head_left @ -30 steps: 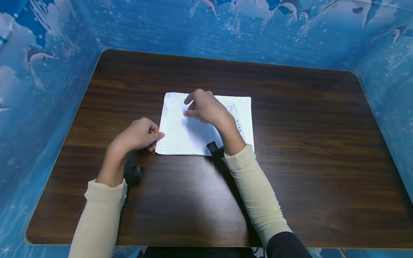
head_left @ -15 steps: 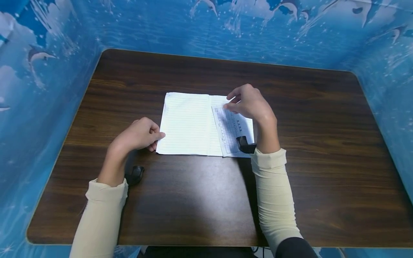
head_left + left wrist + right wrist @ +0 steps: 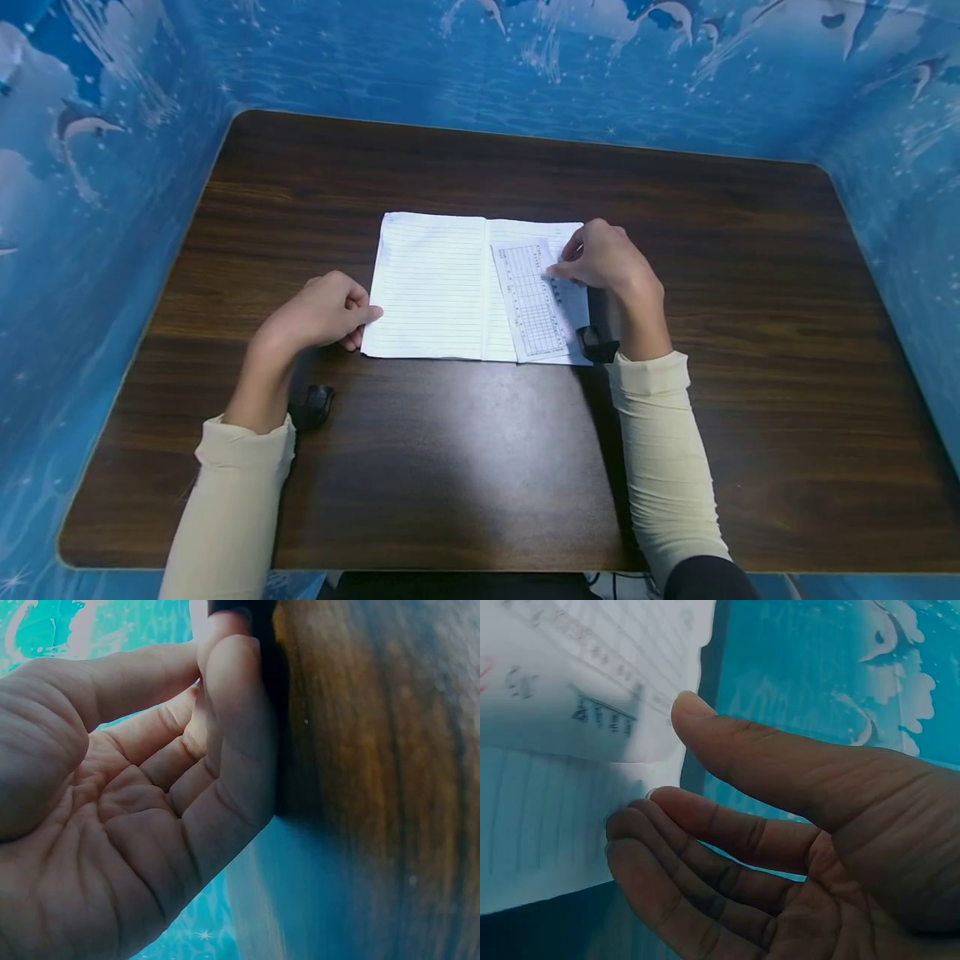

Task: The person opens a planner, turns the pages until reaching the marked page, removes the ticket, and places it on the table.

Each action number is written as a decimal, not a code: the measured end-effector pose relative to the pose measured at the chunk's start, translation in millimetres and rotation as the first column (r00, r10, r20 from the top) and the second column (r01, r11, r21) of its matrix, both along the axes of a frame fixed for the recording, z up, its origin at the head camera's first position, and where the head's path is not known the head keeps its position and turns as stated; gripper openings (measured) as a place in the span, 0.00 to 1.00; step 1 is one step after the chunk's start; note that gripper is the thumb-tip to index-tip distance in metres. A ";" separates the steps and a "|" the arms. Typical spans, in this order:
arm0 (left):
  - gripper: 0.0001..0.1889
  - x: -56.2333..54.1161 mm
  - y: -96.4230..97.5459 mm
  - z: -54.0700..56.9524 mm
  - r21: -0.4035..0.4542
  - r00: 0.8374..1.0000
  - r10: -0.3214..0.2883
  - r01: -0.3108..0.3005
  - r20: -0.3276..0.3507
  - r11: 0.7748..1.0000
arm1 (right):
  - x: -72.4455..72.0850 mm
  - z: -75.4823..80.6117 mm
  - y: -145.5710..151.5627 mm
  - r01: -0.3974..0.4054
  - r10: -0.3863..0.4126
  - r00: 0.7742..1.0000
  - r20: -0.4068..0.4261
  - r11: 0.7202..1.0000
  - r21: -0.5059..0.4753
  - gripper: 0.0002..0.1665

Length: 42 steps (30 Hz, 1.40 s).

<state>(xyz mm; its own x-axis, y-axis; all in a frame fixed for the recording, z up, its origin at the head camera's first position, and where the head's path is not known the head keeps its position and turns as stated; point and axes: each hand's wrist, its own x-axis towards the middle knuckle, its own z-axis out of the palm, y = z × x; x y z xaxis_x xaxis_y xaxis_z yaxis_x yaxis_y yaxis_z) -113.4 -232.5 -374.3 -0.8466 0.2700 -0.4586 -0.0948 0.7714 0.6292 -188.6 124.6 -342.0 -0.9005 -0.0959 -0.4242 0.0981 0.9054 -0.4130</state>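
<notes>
A lined notebook (image 3: 427, 287) lies spread out flat on the table, a fold line running between its pages. On its right-hand page rests a loose sheet printed with a grid (image 3: 531, 302), slightly slanted. My left hand (image 3: 330, 310) pinches the notebook's lower left edge between thumb and fingers. Over the right side of the sheet is my right hand (image 3: 609, 260). In the right wrist view the thumb (image 3: 735, 746) stands apart from the loosely bent fingers (image 3: 705, 862), which hold nothing, and the sheet (image 3: 547, 690) shows just beyond the fingertips.
The dark wooden table (image 3: 750, 350) extends well beyond the notebook on all sides. Blue sea-patterned cloth (image 3: 375, 67) with dolphins rises along its back and sides. Black wrist cameras (image 3: 318, 406) sit below each hand.
My right hand has moved right from over the notebook's middle to the sheet's right side, and lower, uncovering the printed grid. My left hand has stayed at the notebook's edge.
</notes>
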 end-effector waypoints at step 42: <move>0.17 -0.6 1.0 -0.2 -0.011 1.000 0.009 -0.009 0.023 1.000 | -12.7 -4.4 14.3 -0.010 0.007 1.000 -0.013 0.974 -0.228 0.17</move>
<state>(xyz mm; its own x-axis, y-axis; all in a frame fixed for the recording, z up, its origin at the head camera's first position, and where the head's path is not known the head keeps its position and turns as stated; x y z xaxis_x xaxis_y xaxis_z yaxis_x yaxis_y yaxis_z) -114.0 -231.5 -374.5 -0.8380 0.2577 -0.4810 -0.1162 0.7771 0.6186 -201.3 138.9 -346.3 -0.9043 -0.1967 -0.3790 0.0841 0.7882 -0.6097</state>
